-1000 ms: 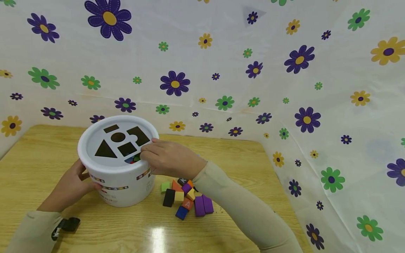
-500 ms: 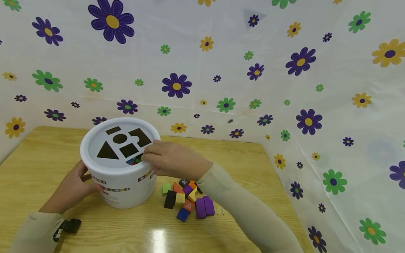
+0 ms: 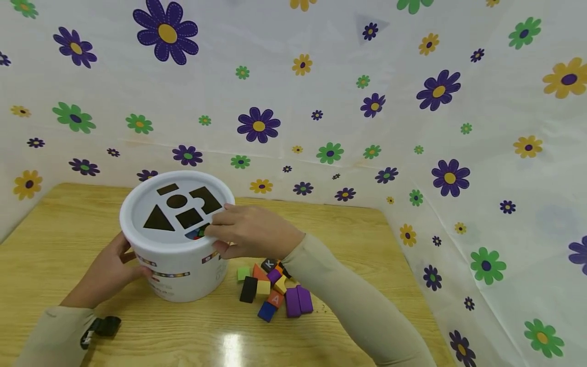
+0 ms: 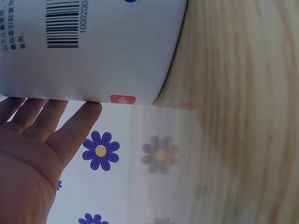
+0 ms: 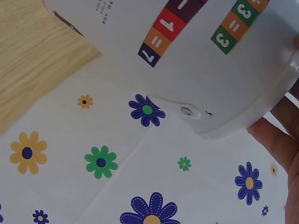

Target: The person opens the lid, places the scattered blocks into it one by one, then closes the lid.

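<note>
While right hand (image 3: pixel 254 232) grips lid (image 3: pixel 168 213) at rim, left hand (image 3: pixel 106 270) rests unclenched fingers against wall of tub (image 3: pixel 183 262), upright on worktop (image 3: pixel 174 336) — stiff plastic by look, probably slick; lid's raised edge likely offers surest hold. Loose blocks (image 3: pixel 263 289) lie just beside.

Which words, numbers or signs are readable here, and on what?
"K": black block
"A": orange block
"- 1 = 7": colored strip on white bucket
"3 = 3": second strip, start cut off
"100020": beside the bucket's barcode, end unclear
"备用": bucket's Chinese text, partly cut off
Red label, small dark print on bucket: too blurred to read.
</note>
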The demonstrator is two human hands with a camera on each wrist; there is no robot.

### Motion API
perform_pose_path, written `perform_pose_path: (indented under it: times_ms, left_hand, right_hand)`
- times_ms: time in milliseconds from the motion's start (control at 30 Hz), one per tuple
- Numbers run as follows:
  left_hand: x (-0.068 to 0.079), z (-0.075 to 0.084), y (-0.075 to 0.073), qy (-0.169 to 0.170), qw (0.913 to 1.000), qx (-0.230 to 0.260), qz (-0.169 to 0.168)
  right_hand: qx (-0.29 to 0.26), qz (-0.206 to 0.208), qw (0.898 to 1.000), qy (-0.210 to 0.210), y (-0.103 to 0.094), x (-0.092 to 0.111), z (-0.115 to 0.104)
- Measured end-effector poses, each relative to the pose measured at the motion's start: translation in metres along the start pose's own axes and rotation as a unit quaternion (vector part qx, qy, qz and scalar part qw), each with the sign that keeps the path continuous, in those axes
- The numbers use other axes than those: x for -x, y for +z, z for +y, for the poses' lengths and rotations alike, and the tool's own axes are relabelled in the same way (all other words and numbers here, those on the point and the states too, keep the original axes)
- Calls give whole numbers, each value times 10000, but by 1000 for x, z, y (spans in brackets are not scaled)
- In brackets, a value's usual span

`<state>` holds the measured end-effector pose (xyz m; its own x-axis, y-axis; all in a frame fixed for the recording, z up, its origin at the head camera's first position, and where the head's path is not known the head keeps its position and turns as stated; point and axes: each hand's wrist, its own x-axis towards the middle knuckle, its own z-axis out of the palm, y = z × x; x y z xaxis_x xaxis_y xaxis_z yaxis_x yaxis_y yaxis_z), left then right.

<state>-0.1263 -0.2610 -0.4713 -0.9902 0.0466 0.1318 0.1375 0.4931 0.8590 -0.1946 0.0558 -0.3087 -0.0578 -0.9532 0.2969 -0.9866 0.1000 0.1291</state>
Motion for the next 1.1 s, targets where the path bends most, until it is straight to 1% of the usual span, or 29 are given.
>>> perform_pose_path:
  times_ms: [133,167,233,300,433,500,567,633,733,900,1033,1100]
  left_hand:
    - [-1,-1,-2,-41,10000,53,-64]
    - [-1,-1,-2,0,9999,81,-84]
    - [-1,-1,-2,-13,9999,67,-105]
    - [0,-2,-1,49,9999,32,-134]
    - [3,-4,-3,348,9992,63,-201]
    - [4,-3,-3,530,9980,206,-263]
    - [5,0,-2,622,9967,392,-338]
    - [5,3,1,606,9961,531,-347]
    - [5,8,6,471,9963,645,-301]
    - [4,11,9,273,9977,586,-185]
    - [3,12,7,211,9986,471,-149]
    - [3,13,6,181,9988,415,-160]
  right_hand:
    - [109,6,9999,-38,-2,-3,-2]
    - [118,-21,9999,-20,-3,-3,-2]
    - [198,-123,9997,33,-3,-4,-4]
    - [327,-297,9990,73,-4,-4,-6]
    - [619,-684,9957,127,-6,-7,-10]
    - [746,-804,9939,142,-6,-8,-12]
    - [826,-854,9928,160,-5,-9,-12]
    - [898,-861,9921,158,-4,-9,-13]
    - [979,-906,9909,176,-4,-10,-13]
    - [1083,-1060,9881,248,-5,-10,-14]
    - [1070,-1007,9889,238,-6,-11,-12]
    - [926,-933,9910,241,-8,-12,-11]
